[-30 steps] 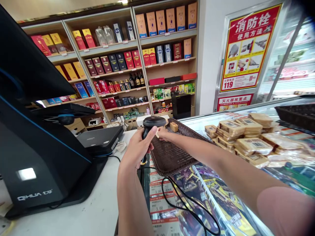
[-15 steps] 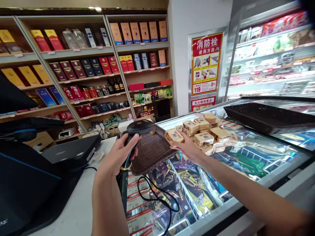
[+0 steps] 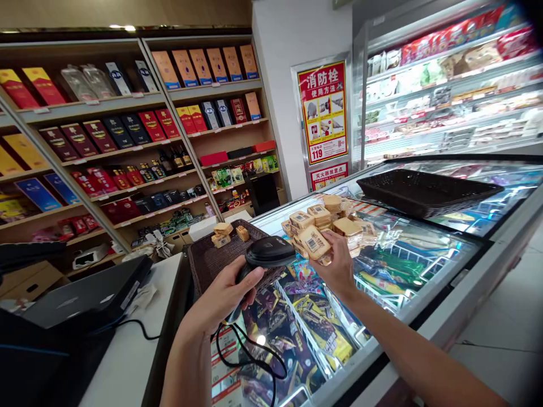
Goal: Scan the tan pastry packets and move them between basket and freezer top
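My left hand (image 3: 229, 294) is closed round the handle of a black barcode scanner (image 3: 269, 252), whose head points right. From its grip a black cord (image 3: 254, 362) hangs in loops. Between the fingers and thumb of my right hand (image 3: 339, 268) is a wrapped bread packet (image 3: 313, 243), tilted so its printed barcode label shows. The scanner head is close to the packet's left side, apart from it. Just behind the packet lies a pile of similar packets (image 3: 348, 227) on the freezer's glass top. A brown woven basket (image 3: 199, 263), partly hidden by the scanner, holds several small packets (image 3: 221, 234).
The glass-topped freezer (image 3: 407, 294) runs below both hands, with bagged goods inside. A dark, shallow basket (image 3: 424, 189) rests farther right on it. At left is a white counter (image 3: 127, 350) with a black device (image 3: 89, 288). Stocked shelves (image 3: 139, 150) line the back.
The view has turned right. My left hand has brought the scanner rightward, nearer the packet. My right hand has moved the packet from the basket's edge to in front of the pile.
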Tool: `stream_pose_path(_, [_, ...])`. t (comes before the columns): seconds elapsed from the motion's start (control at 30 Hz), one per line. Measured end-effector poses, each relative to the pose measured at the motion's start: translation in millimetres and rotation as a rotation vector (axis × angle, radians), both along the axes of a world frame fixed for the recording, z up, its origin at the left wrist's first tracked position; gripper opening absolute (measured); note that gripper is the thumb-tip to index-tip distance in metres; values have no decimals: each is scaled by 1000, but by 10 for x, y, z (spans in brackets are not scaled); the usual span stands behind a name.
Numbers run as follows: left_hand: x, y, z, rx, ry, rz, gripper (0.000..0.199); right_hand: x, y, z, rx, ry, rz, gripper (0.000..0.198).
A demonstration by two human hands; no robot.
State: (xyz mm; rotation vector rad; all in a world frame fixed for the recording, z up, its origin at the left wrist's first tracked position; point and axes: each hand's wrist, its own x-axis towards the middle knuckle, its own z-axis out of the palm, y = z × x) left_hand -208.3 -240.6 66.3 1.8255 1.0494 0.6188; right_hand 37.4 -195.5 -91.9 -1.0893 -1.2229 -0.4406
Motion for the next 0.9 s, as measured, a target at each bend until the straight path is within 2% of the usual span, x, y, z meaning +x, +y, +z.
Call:
stream_pose_path(0.1, [51,18,-27,-56,-14,-30,47,-2,-20,-6,-27,-4,26,56])
stream_pose_path(0.27, [119,43,-67,-44,-25,-10,48,-22,-31,-23,-36,-18,54,57])
stream_pose_path(0.4, [144,28,-52,-38,-3,1,54,-28,-26,-35,-33,-24,51,58])
stream_pose_path(0.53, [117,19,-24,-29,-7,19,51,48,-19,-10,-57,-22,3,56])
stream_pose_path(0.6, [82,30,-19,-21,-15,29,49,163,0,24,-56,65,-105,57])
stream_pose_path(0.77, [-15,56,-23,-22,-30,109,49,655,116,51,13,535,-457,65])
stream_pose_path(0.9, [-52,69,-22,-18,-39,169,48,1024,258,-77,-86,766,-482,67])
